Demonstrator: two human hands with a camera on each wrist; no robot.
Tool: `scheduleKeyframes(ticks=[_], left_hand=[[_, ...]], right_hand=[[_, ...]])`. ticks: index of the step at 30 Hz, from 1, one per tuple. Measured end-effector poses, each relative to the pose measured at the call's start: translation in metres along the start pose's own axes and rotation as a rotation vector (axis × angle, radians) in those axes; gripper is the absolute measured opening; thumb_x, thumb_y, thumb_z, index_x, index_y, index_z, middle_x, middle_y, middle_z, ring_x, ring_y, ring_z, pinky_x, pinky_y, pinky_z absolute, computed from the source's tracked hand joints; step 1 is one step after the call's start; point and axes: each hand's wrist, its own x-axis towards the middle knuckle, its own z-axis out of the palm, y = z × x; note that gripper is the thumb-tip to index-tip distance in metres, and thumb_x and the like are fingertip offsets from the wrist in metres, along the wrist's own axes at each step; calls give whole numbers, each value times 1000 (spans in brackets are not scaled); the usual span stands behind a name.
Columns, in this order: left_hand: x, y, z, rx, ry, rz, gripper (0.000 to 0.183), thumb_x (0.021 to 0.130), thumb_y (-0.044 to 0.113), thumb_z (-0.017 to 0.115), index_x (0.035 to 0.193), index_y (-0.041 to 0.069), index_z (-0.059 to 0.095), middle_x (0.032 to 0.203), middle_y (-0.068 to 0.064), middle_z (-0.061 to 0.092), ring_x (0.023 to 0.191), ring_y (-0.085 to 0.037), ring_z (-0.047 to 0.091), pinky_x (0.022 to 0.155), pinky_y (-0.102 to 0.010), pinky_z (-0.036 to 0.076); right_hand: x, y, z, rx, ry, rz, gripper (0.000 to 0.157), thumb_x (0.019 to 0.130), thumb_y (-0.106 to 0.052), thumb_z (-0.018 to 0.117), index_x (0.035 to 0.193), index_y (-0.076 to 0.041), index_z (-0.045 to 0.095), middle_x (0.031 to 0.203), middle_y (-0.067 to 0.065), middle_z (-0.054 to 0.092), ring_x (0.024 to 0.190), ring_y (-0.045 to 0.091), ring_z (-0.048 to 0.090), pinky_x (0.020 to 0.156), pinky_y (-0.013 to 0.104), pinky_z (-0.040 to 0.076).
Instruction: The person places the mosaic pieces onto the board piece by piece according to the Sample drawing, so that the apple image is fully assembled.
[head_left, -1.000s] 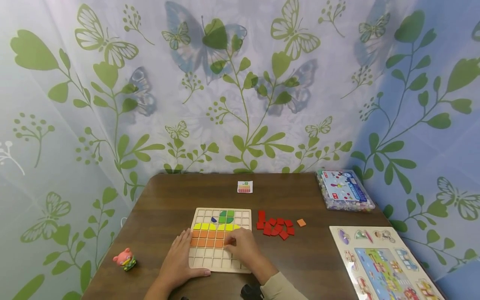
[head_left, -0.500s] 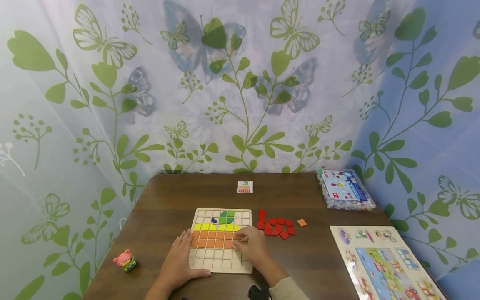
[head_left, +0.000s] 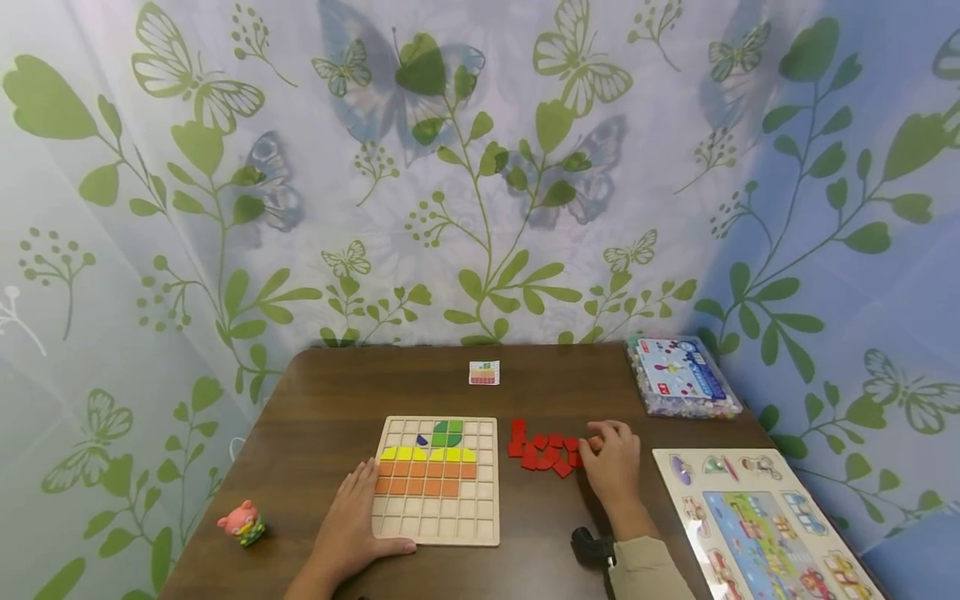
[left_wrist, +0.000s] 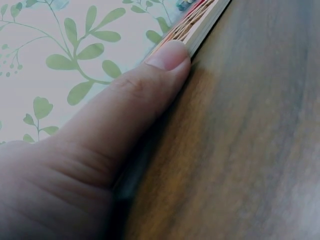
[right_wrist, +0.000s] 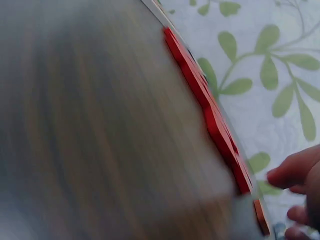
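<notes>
The wooden grid board [head_left: 495, 525] lies on the brown table, partly filled with coloured tiles. Two rows of orange tiles [head_left: 417, 486] run below a yellow row [head_left: 427, 454]; several green tiles and a blue one sit higher up. My left hand [head_left: 351, 521] rests against the board's left side, fingers extended, its thumb [left_wrist: 167, 60] at the near edge. Right of the board, my right hand [head_left: 618, 467] reaches over a loose orange tile [right_wrist: 260, 217]. In the right wrist view its fingers are spread apart, just off that tile. Red tiles [head_left: 546, 454] lie scattered beside it.
A small printed pattern card [head_left: 483, 372] lies behind the board. At the back right stands a clear box of beads [head_left: 681, 379]. A wooden picture puzzle [head_left: 675, 492] covers the right side, and a pink toy figure [head_left: 243, 522] stands at the left.
My right hand has left the orange rows on the board and moved right, past the red tiles, to the loose orange tile. The left hand keeps its place at the board.
</notes>
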Motion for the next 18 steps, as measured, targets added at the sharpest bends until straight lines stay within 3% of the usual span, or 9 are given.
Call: scheduleKeyframes(ticks=[5,10,18], left_hand=[[0,0,-3,1,-5,-1,150,59,95,71,159,-11,34,164,-28,33,152,-44,27,124,-57,20],[1,0,-3,-2,13,17,149,60,94,72,158,-11,34,164,-28,33,152,-45,28,123,-58,21],[-2,-2,1,9,41,24,148,59,95,72,156,-12,38,162,-29,37,150,-46,32,121,-59,25]], right_hand=[[-2,16,-8,-58,-88,6,26,80,-4,90,101,4,77,113,28,63,105,52,54,90,63,42],[-1,18,-9,-9,-52,-51,13,81,4,85,92,2,79,103,23,69,98,50,59,90,62,45],[-3,18,-9,7,-44,-42,11,82,9,83,87,1,78,97,20,71,93,47,62,88,62,48]])
